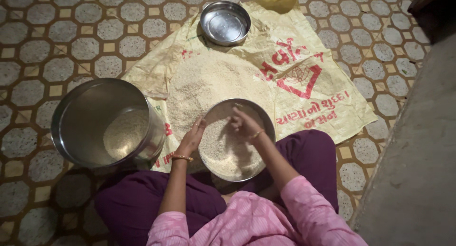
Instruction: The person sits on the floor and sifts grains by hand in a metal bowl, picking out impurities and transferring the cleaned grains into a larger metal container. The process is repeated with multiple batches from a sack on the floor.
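A round steel plate (266, 116) heaped with pale grain rests on my lap, tilted toward me. My left hand (192, 136) grips the plate's left rim, a bangle on the wrist. My right hand (244, 125) lies over the grain in the plate, fingers bent and spread, touching the grain. A big heap of the same grain (204, 82) is spread on a yellow woven sack (304, 51) just beyond the plate.
A tall steel drum (71, 127), partly filled with grain, stands on the tiled floor at my left. A small steel bowl (225, 23) holding no grain sits at the sack's far edge. A grey wall or slab (418, 170) runs along the right.
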